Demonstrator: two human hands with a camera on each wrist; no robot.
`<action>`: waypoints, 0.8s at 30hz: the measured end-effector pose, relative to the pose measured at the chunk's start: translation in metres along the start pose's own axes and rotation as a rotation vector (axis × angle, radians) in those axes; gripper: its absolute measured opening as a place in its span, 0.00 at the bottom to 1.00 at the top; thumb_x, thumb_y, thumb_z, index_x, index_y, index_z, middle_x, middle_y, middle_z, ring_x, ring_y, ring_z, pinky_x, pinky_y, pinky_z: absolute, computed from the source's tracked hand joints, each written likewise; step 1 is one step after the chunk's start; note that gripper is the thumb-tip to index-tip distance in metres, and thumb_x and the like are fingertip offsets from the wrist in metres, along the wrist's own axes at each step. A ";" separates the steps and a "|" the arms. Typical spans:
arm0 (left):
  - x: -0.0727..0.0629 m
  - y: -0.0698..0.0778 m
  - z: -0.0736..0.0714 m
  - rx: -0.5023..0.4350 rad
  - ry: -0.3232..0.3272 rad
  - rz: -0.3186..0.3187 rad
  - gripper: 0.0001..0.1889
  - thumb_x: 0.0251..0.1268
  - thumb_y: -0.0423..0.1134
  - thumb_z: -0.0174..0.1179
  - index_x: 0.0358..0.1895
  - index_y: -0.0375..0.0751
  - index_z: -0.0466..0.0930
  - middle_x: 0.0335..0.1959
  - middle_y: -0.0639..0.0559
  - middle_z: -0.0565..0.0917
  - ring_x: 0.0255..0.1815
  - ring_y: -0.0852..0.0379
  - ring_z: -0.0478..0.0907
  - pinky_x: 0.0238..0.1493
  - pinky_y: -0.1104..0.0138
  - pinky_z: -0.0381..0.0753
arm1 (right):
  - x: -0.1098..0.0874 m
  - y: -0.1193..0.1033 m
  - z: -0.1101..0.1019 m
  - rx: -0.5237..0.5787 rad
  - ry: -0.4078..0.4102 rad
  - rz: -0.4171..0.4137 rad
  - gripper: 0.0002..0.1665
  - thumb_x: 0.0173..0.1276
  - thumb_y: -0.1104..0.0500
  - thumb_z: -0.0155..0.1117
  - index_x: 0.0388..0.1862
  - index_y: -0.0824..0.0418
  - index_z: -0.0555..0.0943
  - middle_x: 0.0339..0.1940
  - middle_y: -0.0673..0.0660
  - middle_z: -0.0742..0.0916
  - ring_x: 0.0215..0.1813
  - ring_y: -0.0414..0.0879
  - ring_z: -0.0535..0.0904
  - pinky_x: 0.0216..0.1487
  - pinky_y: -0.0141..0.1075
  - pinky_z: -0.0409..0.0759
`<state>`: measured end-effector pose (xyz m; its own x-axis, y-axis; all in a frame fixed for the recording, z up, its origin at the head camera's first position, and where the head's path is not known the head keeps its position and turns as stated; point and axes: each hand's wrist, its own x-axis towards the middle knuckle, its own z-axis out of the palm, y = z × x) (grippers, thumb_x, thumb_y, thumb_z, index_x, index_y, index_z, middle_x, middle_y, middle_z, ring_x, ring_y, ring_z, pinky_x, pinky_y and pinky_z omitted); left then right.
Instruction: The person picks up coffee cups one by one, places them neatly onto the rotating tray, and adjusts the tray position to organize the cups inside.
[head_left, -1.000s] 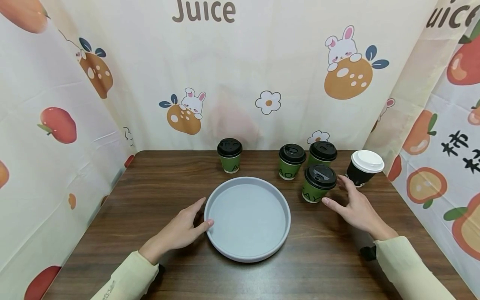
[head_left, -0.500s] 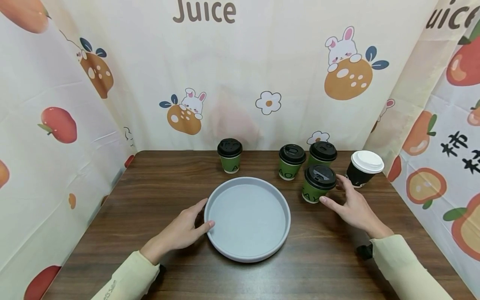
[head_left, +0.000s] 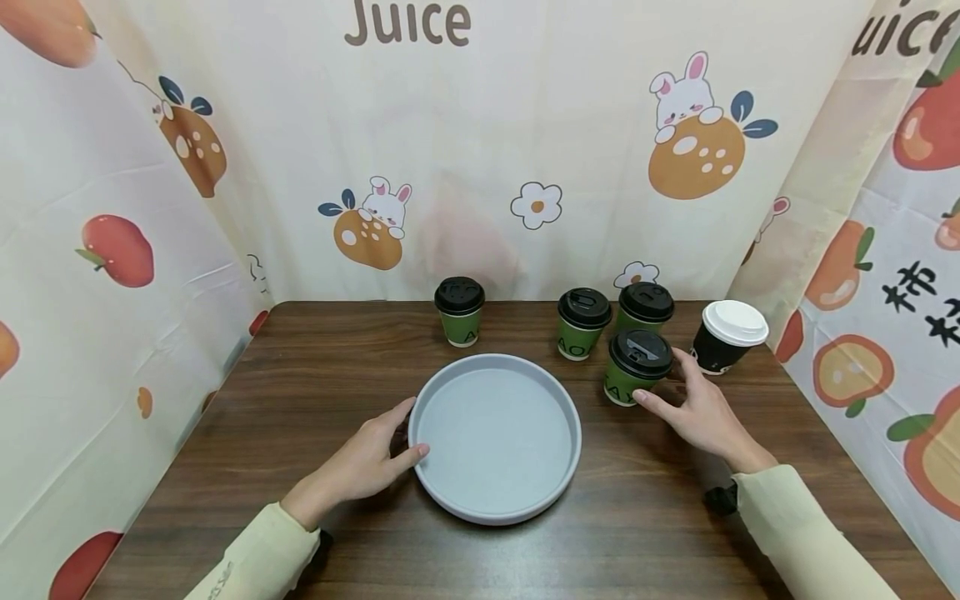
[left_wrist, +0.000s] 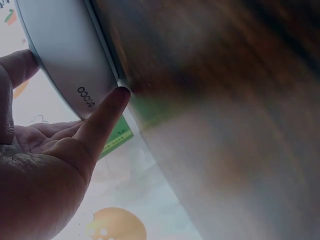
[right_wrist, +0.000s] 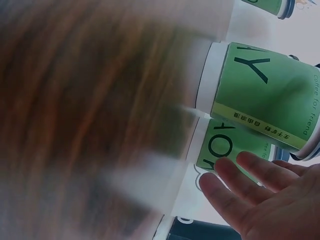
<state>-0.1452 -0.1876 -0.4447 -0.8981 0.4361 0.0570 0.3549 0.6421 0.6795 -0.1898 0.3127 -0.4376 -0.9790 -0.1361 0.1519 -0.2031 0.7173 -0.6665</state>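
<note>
My left hand (head_left: pixel 358 460) is at the left side of a round grey tray (head_left: pixel 495 442), its thumb over the rim and its fingers against the outer wall. In the left wrist view, a fingertip touches the tray's lower edge, beside printed lettering. My right hand (head_left: pixel 703 414) reaches round the right side of the nearest green paper coffee cup (head_left: pixel 626 385), which has a black lid. Its fingers are extended and spread; in the right wrist view they stand beside that cup (right_wrist: pixel 265 95), apart from it as far as I see. Whether the thumb touches it cannot be told.
Behind the nearest cup are two more green cups, one in the middle (head_left: pixel 577 340) and one partly hidden (head_left: pixel 643 318). Another green cup (head_left: pixel 461 325) stands behind the tray. A black cup with a white lid (head_left: pixel 726 337) is close to my right hand. Printed curtains surround the wooden table (head_left: pixel 315 358).
My right hand has moved a little to the left, its thumb and fingers closer about the nearest green cup. The left hand barely shifts on the tray rim. The cups stay put.
</note>
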 end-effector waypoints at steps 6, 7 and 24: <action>0.000 0.000 0.000 -0.046 -0.004 0.005 0.40 0.72 0.44 0.66 0.79 0.30 0.57 0.68 0.37 0.76 0.61 0.49 0.81 0.58 0.60 0.83 | 0.002 0.003 0.005 0.022 0.024 -0.024 0.52 0.70 0.43 0.70 0.80 0.62 0.55 0.68 0.71 0.75 0.68 0.69 0.72 0.63 0.68 0.72; 0.000 0.000 0.000 -0.052 -0.005 0.007 0.40 0.72 0.43 0.66 0.78 0.31 0.57 0.66 0.38 0.77 0.60 0.50 0.82 0.57 0.61 0.83 | 0.003 0.003 0.006 0.025 0.032 -0.032 0.51 0.70 0.43 0.71 0.80 0.62 0.56 0.68 0.70 0.75 0.68 0.69 0.73 0.63 0.68 0.73; 0.001 0.005 0.000 -0.138 -0.001 -0.032 0.40 0.69 0.39 0.69 0.78 0.29 0.58 0.60 0.37 0.80 0.56 0.47 0.84 0.50 0.67 0.85 | 0.005 -0.001 0.009 0.039 0.082 -0.048 0.48 0.70 0.47 0.72 0.78 0.64 0.59 0.61 0.71 0.79 0.63 0.68 0.77 0.59 0.65 0.77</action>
<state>-0.1439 -0.1842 -0.4410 -0.9082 0.4172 0.0332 0.2867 0.5626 0.7754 -0.1952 0.3056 -0.4427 -0.9638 -0.1122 0.2419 -0.2515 0.6840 -0.6847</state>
